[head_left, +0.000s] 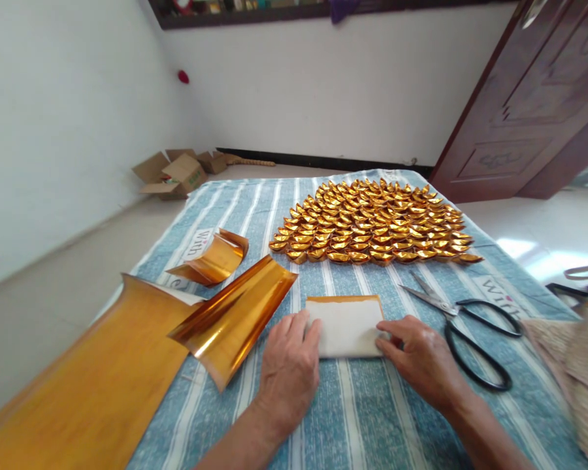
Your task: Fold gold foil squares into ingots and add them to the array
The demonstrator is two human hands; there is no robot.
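Your left hand (289,372) lies flat, fingers together, pressing the left edge of the folded paper piece (345,325); your right hand (424,362) presses its right lower corner with extended fingertips, gripping nothing. The paper sits white side up with a gold strip along its far edge, between both hands, near the front edge of the striped cloth (362,418). Just right of your right hand lie the black-handled scissors (465,326). Left of your left hand curl gold foil sheets (232,316). Toward the far edge, rows of folded gold ingots (372,222) cover the cloth
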